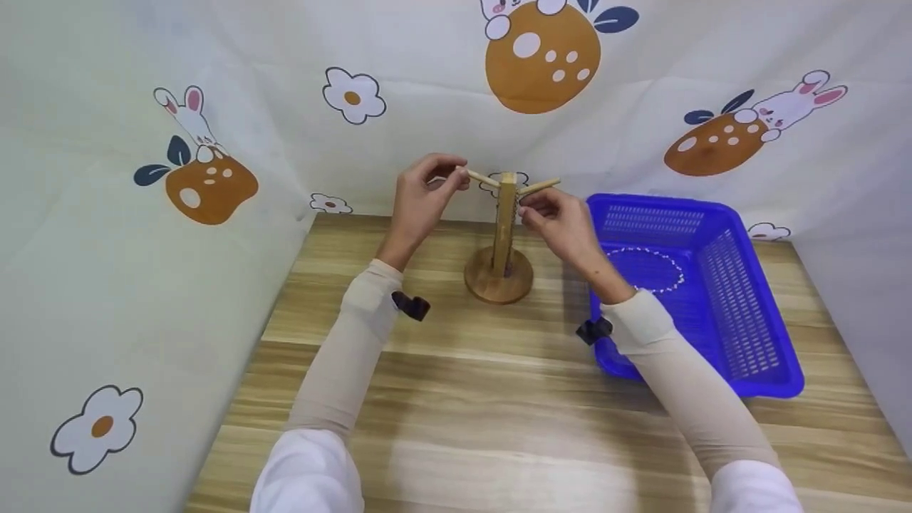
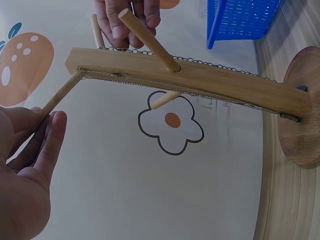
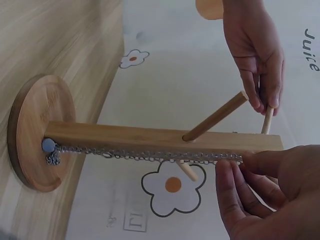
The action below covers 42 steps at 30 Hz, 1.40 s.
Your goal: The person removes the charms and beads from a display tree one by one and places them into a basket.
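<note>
A wooden stand (image 1: 504,228) with a round base and several pegs stands upright on the table. My left hand (image 1: 420,203) pinches the outer end of its upper left peg (image 2: 62,93) between thumb and fingers. On the other side, my right hand (image 1: 563,224) pinches a silver chain necklace (image 3: 150,154) close to the post, beside the upper right peg (image 1: 541,186). That necklace runs down along the post to a pale blue round pendant (image 3: 48,145) at the base. A thinner chain (image 2: 200,93) hangs from the left peg along the post.
A blue plastic basket (image 1: 766,306) stands at the right of the table, partly under my right forearm. Inside it lies a white beaded necklace (image 1: 682,276) in a loop. A printed cloth (image 1: 427,142) hangs behind the stand, close to both hands.
</note>
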Available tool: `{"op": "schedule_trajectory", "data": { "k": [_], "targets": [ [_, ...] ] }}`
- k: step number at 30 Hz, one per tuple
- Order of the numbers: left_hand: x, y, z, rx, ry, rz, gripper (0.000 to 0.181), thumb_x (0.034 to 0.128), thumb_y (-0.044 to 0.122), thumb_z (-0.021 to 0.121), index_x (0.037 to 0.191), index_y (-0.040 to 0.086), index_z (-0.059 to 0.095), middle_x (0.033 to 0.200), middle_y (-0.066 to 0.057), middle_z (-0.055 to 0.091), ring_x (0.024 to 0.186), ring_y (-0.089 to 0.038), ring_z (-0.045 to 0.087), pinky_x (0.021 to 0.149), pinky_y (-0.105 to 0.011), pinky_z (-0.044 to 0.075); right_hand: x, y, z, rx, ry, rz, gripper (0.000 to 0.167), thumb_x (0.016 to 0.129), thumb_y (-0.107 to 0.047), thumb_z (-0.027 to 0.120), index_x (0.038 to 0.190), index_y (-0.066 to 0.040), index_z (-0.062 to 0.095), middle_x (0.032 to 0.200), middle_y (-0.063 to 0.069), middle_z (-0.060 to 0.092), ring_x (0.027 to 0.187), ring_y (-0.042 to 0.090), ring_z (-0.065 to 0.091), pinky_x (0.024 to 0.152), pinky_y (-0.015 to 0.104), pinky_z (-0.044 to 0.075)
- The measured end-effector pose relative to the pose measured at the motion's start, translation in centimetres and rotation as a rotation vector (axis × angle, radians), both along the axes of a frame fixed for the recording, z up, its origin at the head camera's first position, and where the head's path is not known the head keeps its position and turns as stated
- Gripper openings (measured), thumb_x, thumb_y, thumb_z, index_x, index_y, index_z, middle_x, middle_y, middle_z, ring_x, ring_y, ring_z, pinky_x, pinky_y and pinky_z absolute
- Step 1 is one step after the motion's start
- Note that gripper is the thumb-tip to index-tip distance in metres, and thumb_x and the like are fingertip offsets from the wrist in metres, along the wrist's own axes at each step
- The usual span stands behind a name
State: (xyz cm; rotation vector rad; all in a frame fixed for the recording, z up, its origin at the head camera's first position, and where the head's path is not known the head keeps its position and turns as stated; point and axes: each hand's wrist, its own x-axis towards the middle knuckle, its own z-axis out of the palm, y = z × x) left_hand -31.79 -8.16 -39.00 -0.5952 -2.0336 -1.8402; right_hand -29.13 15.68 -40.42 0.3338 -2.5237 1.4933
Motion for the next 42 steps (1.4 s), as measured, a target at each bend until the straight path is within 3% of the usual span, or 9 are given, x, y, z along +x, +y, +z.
{"op": "schedule_trajectory", "data": {
  "k": [9,25,42],
  "targets": [
    [-0.3,0.0,0.0,0.019,0.018,-0.018,0.016,0.1015,0.004,0.072,0.114,-0.006,0.075,0.104,-0.017,0.075,0.09,-0.016,0.076,0.088,-0.033,0.069,-0.3,-0.9,-0.6,-0.082,-0.059,-0.012,0.025,0.101,-0.01,0.074,0.119,0.007,0.072,0.112,0.024,0.076,0.094,0.019,0.069,0.079,0.013,0.058],
    [-0.5,0.0,0.0,0.043,0.003,-0.014,0.015,0.1017,0.004,0.071,0.113,-0.005,0.075,0.103,-0.016,0.075,0.089,-0.017,0.076,0.087,-0.033,0.069,-0.6,-1.4,-0.8,-0.122,-0.051,-0.06,0.02,0.099,-0.01,0.076,0.11,0.007,0.073,0.103,0.02,0.077,0.083,0.006,0.065,0.076,0.012,0.058],
    [-0.5,0.0,-0.2,0.044,-0.018,-0.016,0.016,0.1031,0.006,0.07,0.116,-0.003,0.075,0.107,-0.016,0.073,0.094,-0.019,0.075,0.09,-0.033,0.068,-0.3,-1.3,-0.8,-0.136,-0.026,-0.06,0.019,0.098,-0.009,0.075,0.107,0.007,0.074,0.101,0.02,0.077,0.082,0.005,0.065,0.076,0.012,0.059]
  ]
}}
